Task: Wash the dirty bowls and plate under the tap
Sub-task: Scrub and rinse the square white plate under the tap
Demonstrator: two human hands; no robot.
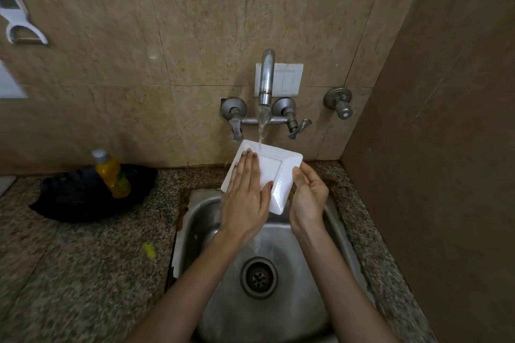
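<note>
Rinsing is under way on the white square plate [274,172], held tilted just below the tap [267,78] with the stream [262,128] striking its far rim. The left hand [245,198] lies flat on its face, fingers straight; the right hand [308,198] curls its fingers round its edge. No bowls show near the tap, so their washing cannot be judged.

Left hand [246,196]: bare, wet sheen on the back, thumbnail [269,186] dark reddish.
Right hand [308,198]: bare.
Forearms [195,273]: bare, unsleeved.

White plate [274,172], speckled granite counter [83,259]
</note>
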